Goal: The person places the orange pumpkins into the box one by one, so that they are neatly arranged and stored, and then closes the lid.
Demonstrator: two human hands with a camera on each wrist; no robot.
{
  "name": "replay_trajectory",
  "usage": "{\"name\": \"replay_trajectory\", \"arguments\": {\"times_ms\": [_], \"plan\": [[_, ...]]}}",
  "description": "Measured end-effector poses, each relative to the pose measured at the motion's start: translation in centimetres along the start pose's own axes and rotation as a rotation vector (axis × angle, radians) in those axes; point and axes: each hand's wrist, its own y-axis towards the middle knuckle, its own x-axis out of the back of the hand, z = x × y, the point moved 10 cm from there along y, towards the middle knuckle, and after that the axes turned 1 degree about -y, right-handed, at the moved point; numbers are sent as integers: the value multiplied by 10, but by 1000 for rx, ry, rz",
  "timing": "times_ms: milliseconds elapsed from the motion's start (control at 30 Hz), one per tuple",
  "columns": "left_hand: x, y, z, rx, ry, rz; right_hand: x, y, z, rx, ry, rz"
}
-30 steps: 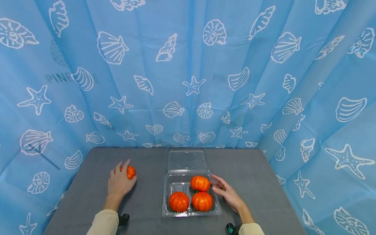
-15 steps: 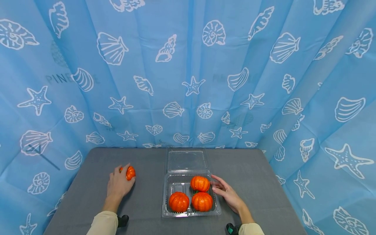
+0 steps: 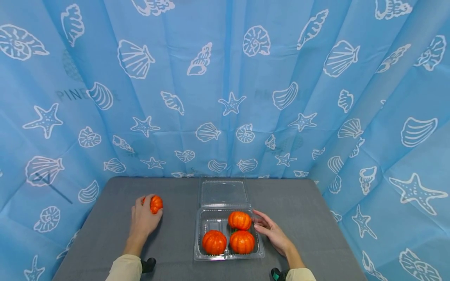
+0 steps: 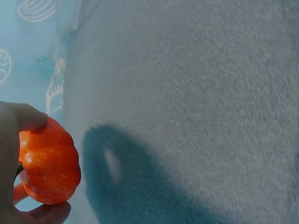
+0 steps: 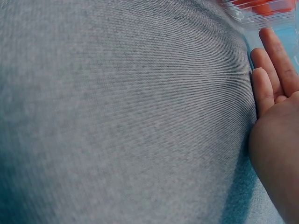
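A small orange pumpkin is held between the thumb and fingers of my left hand, on the left part of the table. In the left wrist view the fingers curl round the ribbed pumpkin, and a bit of green stem shows near the palm. My right hand lies beside the right wall of a clear plastic clamshell box, its fingers extended and relaxed. Inside the box sit three orange pumpkins: one at the back right, one at the front right and another at the front left.
The box's transparent lid is folded back flat behind it. A grey cloth covers the table. Blue curtains with white shell prints hang at the back and on both sides.
My left fingers, spread over the pumpkin a second ago, have closed in around it. The right hand and the box stay where they were.
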Motion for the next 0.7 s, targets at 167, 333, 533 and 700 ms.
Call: {"name": "replay_trajectory", "arguments": {"times_ms": [167, 333, 533, 700], "plan": [[2, -2, -4, 24, -72, -16, 0, -1, 0, -2, 3, 1], [4, -3, -10, 21, -101, -28, 0, -1, 0, -10, 6, -6], [5, -3, -13, 27, -128, -58, 0, -1, 2, -4, 0, -17], [4, -5, -15, 39, -181, -62, 2, -2, 3, 10, -34, -25]]}}
